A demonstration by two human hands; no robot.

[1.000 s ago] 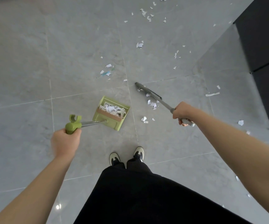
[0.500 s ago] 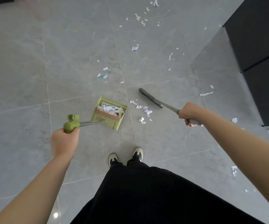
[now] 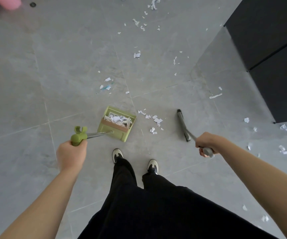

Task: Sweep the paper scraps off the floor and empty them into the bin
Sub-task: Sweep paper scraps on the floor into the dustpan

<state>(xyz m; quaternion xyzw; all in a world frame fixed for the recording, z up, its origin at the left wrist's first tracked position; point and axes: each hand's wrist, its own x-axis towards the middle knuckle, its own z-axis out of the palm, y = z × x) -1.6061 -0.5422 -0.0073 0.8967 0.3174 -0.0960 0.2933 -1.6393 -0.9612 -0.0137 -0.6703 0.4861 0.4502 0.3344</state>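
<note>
Head view: the green dustpan (image 3: 117,123) (already part-filled) is steadied by the left hand (image 3: 70,153) clenched on its handle, while the broom (image 3: 184,125), grasped by the right hand (image 3: 208,144), is set beyond the paper scraps (image 3: 152,120) at frame centre, seemingly to drive them panward.

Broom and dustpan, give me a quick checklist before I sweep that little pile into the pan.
1. Left hand grips dustpan handle: ok.
2. Right hand grips broom: ok.
3. Dustpan sits on the floor: ok.
4. Scrap pile lies between broom and dustpan: ok.
5. Dustpan's open mouth faces the pile: cannot tell.
6. Room left in dustpan: ok, though scraps are already inside.
</note>
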